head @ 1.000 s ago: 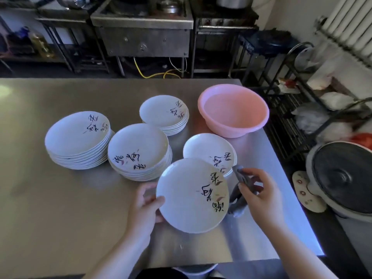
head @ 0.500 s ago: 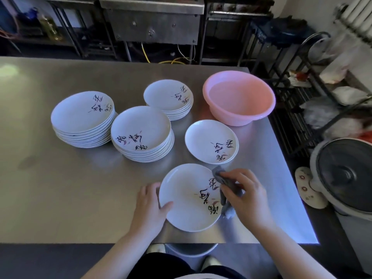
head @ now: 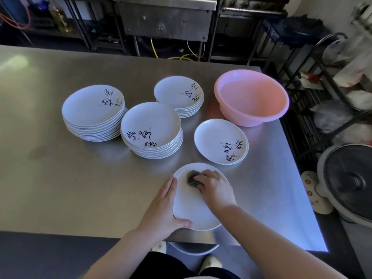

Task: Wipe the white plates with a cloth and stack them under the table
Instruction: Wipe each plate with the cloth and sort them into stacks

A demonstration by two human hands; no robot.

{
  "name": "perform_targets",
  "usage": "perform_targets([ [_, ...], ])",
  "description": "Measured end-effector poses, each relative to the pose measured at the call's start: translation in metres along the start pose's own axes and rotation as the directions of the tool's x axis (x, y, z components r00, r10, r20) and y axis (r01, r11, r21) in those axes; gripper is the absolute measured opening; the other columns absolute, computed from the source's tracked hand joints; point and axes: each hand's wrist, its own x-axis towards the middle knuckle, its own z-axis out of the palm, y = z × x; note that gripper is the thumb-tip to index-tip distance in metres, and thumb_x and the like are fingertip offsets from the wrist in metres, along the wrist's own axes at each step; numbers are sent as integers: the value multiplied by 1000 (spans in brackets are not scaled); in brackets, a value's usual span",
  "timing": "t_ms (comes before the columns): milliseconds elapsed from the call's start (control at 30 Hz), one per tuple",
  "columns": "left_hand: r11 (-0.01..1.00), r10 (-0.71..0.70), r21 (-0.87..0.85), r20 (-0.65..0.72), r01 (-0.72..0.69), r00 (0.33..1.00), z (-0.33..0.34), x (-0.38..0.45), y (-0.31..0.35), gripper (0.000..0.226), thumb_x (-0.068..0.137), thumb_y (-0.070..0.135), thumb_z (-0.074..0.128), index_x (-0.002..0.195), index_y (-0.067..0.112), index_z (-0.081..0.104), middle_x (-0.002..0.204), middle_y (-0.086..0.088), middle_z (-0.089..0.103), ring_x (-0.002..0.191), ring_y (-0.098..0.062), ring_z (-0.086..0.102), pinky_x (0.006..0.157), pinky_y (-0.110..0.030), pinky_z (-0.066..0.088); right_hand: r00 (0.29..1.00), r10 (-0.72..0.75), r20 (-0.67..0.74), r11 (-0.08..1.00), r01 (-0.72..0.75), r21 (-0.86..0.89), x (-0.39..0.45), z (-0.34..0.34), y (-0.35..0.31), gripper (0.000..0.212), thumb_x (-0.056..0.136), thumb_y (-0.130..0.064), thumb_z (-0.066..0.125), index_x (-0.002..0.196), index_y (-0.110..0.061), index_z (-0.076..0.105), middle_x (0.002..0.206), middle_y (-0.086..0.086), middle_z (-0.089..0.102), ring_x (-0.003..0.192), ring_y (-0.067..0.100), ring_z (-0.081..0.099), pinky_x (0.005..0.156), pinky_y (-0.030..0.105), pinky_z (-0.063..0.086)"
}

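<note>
**White plate under the cloth at the table's near edge**

The white plate [head: 193, 208] lies flat on the steel table [head: 60, 188], close to the near edge, held between both hands.

Going left to right: a tall stack of white plates [head: 93, 113] with brushed black lettering stands at the far left of the group. Just beside it on the right is a second stack [head: 151, 130], and behind that a smaller third stack [head: 178, 96]. Right again, a low pile of plates [head: 221, 142] sits just beyond the plate being wiped, and a pink basin [head: 251, 97] stands at the table's far right corner.

The left hand [head: 163, 210] rests against the plate's left rim, fingers straight along the edge and thumb laid over the near rim, steadying it. The right hand [head: 214, 188] has its fingers curled over a dark grey cloth [head: 192, 178] and presses it onto the upper part of the plate's face.

Off the table's right side stand a wire rack [head: 322, 109] and a round appliance with a dark lid [head: 350, 182].
</note>
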Motion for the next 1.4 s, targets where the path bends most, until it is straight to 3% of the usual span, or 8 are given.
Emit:
perform_targets([
  [167,996,12,88,-17,-11,1000,-1,1,-1,132,66,57,80,155,18,-9,159,13,-22,148,-4,-10,118,-17,3,906,-324,273,946,313,85,-39,1,0,25,70,-25,76,90,-36,69,92,-15,61,82,15,59,54,27,52],
  [433,969,149,200,-1,-146,989,-7,3,-6,130,58,80,57,154,21,-8,155,16,-24,142,4,-22,110,-10,-14,979,-125,159,992,124,15,-26,-23,31,30,65,-6,64,87,-24,74,91,-6,66,80,24,65,60,26,52],
  [633,846,361,300,286,-441,887,-42,32,-5,112,69,67,71,155,30,9,154,28,-10,136,16,-21,105,-4,-18,982,-182,43,983,182,-2,30,-27,17,31,67,4,70,91,-16,74,91,0,68,79,27,61,61,30,52],
  [733,833,332,321,364,-452,870,-44,42,-4,113,69,66,72,156,30,9,160,23,-2,136,13,-11,106,-7,-12,962,-203,185,974,218,-63,34,-4,16,37,64,3,76,93,-20,74,96,-5,67,88,26,59,59,37,55],
  [900,827,306,393,283,-401,909,-38,33,-4,110,71,76,61,156,32,8,155,27,-7,135,13,-11,109,-13,-6,995,-83,61,987,91,-133,15,-7,33,41,54,-3,81,88,-24,73,96,-10,66,84,23,62,51,28,51],
  [1067,842,270,422,211,-336,940,-17,12,1,107,52,96,40,131,27,61,142,16,52,130,-1,47,105,-14,31,994,-109,-4,977,107,-184,-13,-22,41,39,43,2,82,73,-22,73,81,-10,66,64,22,57,50,19,38],
  [1233,843,322,338,307,-419,896,-38,33,4,112,61,71,71,154,35,19,157,26,2,146,3,1,114,-15,2,991,-130,30,989,132,-73,10,-12,34,46,49,9,78,84,-21,75,89,-10,69,70,25,61,48,30,52],
  [1400,818,273,412,336,-401,902,-32,43,-7,121,66,81,60,156,28,-1,160,12,-18,143,1,-22,119,-23,-7,985,-168,37,977,172,-127,14,-18,35,45,49,3,81,82,-26,76,89,-16,69,71,20,60,57,21,46],
])
